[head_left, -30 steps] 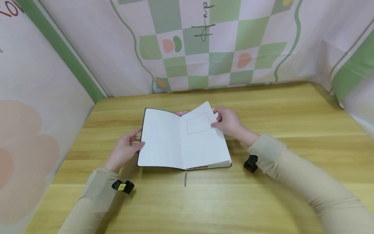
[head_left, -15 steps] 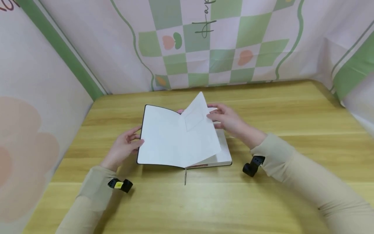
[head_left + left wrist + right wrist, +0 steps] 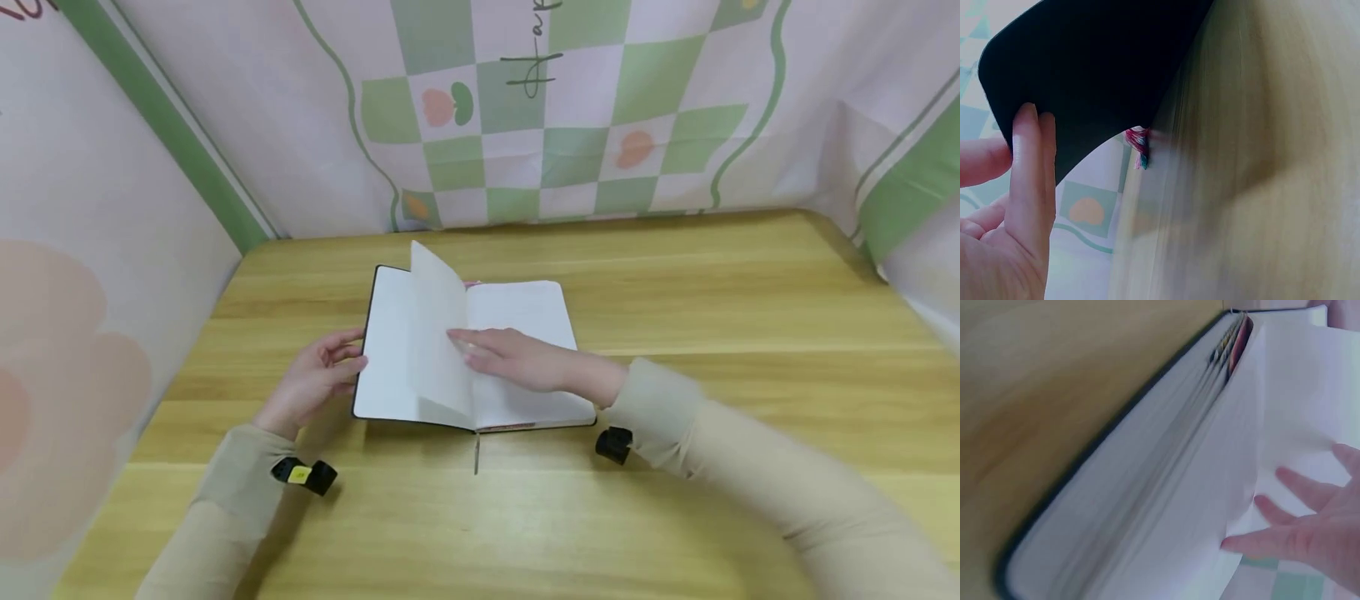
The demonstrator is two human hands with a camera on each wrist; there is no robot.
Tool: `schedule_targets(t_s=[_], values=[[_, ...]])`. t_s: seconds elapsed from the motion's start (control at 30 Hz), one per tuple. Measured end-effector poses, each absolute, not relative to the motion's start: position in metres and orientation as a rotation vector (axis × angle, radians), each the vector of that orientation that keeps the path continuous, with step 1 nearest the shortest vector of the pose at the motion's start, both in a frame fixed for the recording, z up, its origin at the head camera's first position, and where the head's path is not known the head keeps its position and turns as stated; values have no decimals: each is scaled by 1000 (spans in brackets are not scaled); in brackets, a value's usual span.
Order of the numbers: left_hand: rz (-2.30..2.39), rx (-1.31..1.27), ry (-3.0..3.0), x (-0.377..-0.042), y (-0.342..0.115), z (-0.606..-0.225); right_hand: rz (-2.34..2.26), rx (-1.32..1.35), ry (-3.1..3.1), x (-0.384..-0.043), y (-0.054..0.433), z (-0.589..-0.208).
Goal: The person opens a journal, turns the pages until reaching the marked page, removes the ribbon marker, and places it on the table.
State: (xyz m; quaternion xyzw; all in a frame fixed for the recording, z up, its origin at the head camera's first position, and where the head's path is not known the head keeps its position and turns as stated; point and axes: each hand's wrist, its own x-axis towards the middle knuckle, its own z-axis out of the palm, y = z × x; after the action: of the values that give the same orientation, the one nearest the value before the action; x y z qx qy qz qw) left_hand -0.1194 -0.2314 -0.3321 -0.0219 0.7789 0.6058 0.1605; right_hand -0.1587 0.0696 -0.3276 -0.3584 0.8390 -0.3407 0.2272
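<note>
A black-covered notebook (image 3: pixel 519 308) lies open on the table (image 3: pixel 712 292), one page (image 3: pixel 435 333) raised.

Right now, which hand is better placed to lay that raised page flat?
Probably the right hand, whose extended fingers touch the raised page. The left hand is busy gripping the left edge of the open notebook.

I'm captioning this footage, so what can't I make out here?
Left page: head view, partly hidden by the raised page.
Right page: head view, partly behind the right hand.
Tassel: left wrist view, upper end behind the black cover.
Red item: right wrist view, partly hidden between pages.
Curtain lettering: head view, cut off by the top edge.
</note>
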Motion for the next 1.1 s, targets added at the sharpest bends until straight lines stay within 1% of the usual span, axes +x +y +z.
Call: schedule_targets(t_s=[0.1,0.33,0.53,0.67,0.87,1.1], values=[[1786,-49,2175,-120,-232,-333,-772,-1013,2340,-156,60,-329],[1795,-47,2152,-119,-236,-335,-476,-907,2373,-147,43,-335],[1711,-74,2226,-120,-240,-340,-337,-942,2401,-145,36,-336],[1681,-102,2266,-120,-239,-342,-338,-944,2406,-148,39,-335],[1686,-119,2280,-124,-231,-341,-239,-961,2486,-165,59,-337],[1675,-144,2289,-125,-227,-339,-199,-881,2574,-201,88,-336]])
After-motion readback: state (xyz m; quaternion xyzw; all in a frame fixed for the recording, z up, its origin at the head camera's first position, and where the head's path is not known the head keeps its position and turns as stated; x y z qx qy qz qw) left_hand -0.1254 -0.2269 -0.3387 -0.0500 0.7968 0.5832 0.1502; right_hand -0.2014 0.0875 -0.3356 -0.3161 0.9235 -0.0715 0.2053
